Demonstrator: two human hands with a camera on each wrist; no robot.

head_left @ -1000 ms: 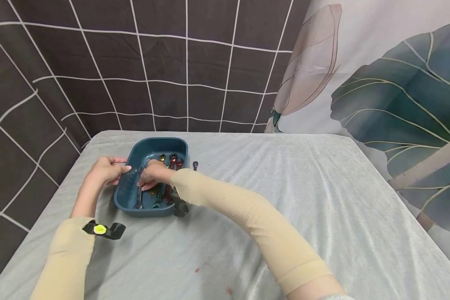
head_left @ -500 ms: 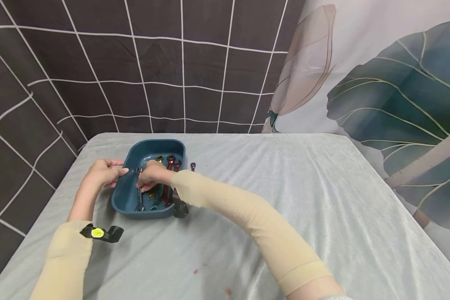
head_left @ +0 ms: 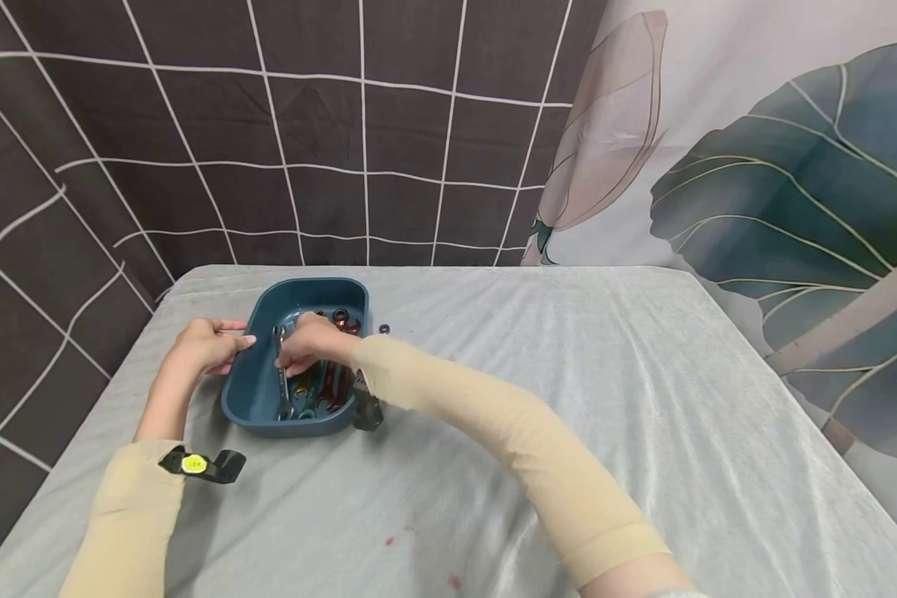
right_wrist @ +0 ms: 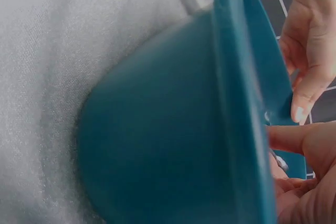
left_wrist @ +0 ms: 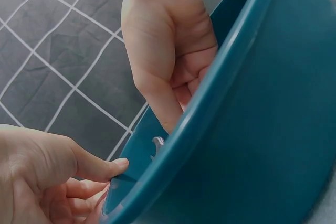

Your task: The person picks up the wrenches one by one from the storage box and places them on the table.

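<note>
A blue plastic basin (head_left: 293, 427) stands at the table's left side with several coloured wrenches (head_left: 331, 386) inside. My left hand (head_left: 203, 345) pinches its left rim, thumb inside and fingers outside. Reaching into the basin, my right hand (head_left: 310, 342) holds a silver combination wrench (head_left: 284, 390) by the middle of its shank between thumb and fingers. The wrench lies lengthwise along the basin's left part. In the right wrist view the near wall hides most of it; one shiny end (right_wrist: 282, 162) shows among the fingers. Red, green and gold wrenches lie partly beneath my right hand.
A purple wrench end (head_left: 384, 329) shows on the grey cloth (head_left: 538, 357) just right of the basin, the rest hidden by my right sleeve. Dark gridded fabric (head_left: 306, 124) rises behind and to the left; a leaf-print curtain (head_left: 792, 191) hangs at the right.
The right hand has shifted slightly right and the silver wrench has tilted a little with it. The right forearm now covers more of the purple wrench. The left hand keeps its pinch.
</note>
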